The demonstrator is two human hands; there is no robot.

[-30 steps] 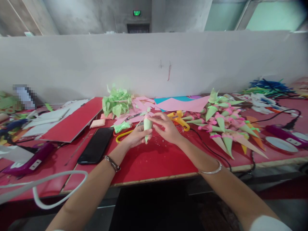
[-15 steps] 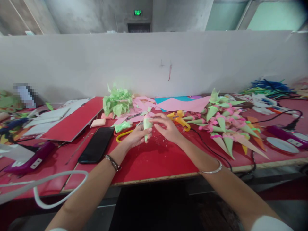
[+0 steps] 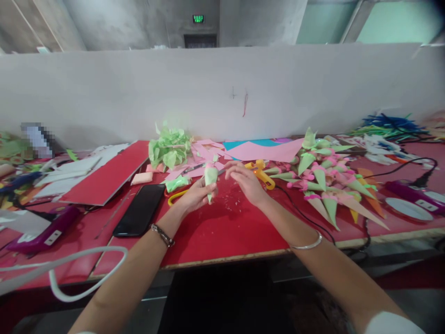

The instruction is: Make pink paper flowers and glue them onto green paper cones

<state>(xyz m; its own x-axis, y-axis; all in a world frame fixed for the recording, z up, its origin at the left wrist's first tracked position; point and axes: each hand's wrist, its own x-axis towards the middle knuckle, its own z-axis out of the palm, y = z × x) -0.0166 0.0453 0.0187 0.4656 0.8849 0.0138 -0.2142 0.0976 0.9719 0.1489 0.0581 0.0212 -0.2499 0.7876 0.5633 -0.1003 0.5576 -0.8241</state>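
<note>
My left hand [image 3: 199,195] is closed around a small light green paper cone [image 3: 210,174], its point downward and a bit of pink at its top. To the right of the cone, my right hand [image 3: 246,182] is open, fingers stretched toward it but apart from it. Just behind that hand lies a yellow glue gun [image 3: 265,178] with a small orange light on it. Scissors with yellow handles [image 3: 173,198] lie partly hidden behind my left hand.
A pile of green and pink paper cones [image 3: 325,178] covers the right side of the red table. Crumpled green tissue paper [image 3: 170,148] and pink sheets [image 3: 264,150] lie at the back. A black phone [image 3: 140,210] and purple power strips [image 3: 57,227] sit nearer the edges.
My right hand has drawn off the cone to the right, leaving a gap. The cone, still in my left hand, shows more fully and has shifted slightly.
</note>
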